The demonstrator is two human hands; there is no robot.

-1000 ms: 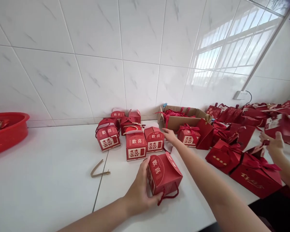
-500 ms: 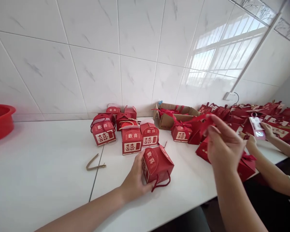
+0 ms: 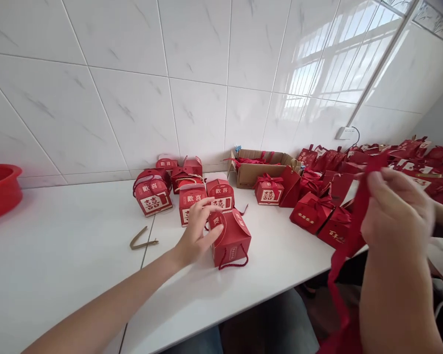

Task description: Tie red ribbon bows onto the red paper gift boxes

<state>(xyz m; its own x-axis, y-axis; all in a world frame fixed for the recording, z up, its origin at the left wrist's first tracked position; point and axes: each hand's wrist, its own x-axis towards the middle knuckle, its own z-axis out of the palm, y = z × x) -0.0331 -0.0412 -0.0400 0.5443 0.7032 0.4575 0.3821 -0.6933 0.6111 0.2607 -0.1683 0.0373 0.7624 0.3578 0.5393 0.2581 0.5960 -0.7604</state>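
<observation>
My left hand (image 3: pixel 196 232) rests against the left side of a red gift box (image 3: pixel 231 238) with a cord handle, fingers spread on its front face. The box stands on the white table (image 3: pixel 70 265) near the front edge. My right hand (image 3: pixel 396 212) is raised at the right, close to the camera, pinching a long red ribbon (image 3: pixel 349 231) that hangs down past the table edge. Behind the box stand several similar red boxes (image 3: pixel 190 199) with gold characters.
A cardboard carton (image 3: pixel 256 172) with red ribbons sits by the tiled wall. Several dark red ribbon-tied boxes (image 3: pixel 313 216) crowd the right end. A red basin (image 3: pixel 0 189) is at far left. A tan strip (image 3: pixel 142 240) lies on the table. Another person's arm is partly hidden behind my right hand.
My right hand has drawn the red ribbon from the carton area toward me and to the right. My left hand shifted from the box's rear side to its front face.
</observation>
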